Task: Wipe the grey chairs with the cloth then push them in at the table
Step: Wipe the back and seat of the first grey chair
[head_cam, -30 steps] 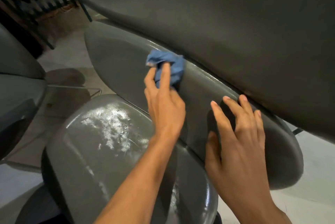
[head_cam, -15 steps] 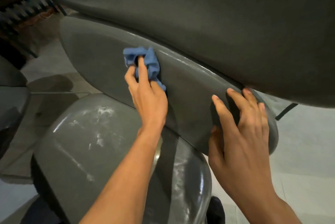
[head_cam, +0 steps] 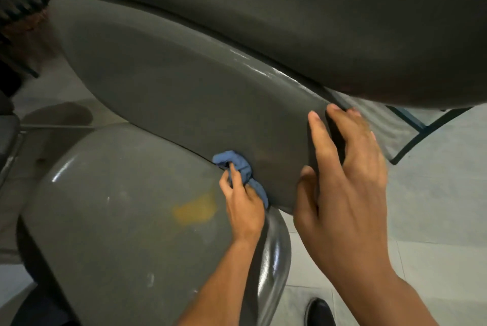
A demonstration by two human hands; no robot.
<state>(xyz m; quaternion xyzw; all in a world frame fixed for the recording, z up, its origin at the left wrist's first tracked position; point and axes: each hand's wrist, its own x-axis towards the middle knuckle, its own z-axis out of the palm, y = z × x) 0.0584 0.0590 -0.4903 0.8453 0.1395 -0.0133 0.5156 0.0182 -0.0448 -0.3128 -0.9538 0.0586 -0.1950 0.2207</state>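
Your left hand (head_cam: pixel 243 207) has its fingers (head_cam: pixel 233 174) pinching a bunched blue cloth (head_cam: pixel 238 165), pressed into the seam where the chair back (head_cam: pixel 171 93) meets the seat (head_cam: pixel 118 220). The cloth sits at the 12 o'clock side of that hand. Your right hand (head_cam: pixel 342 188) lies at 3 o'clock from the cloth, fingers spread and wrapped around the back's right edge, thumb on the near face. Above, the dark worktop (head_cam: pixel 316 22) overhangs the back closely. The chair shell is smooth, glossy grey and rounded; a yellowish smear (head_cam: pixel 195 209) marks the seat. A dark metal leg (head_cam: pixel 421 130) stands on the pale tiled floor (head_cam: pixel 434 207) at 3 o'clock.
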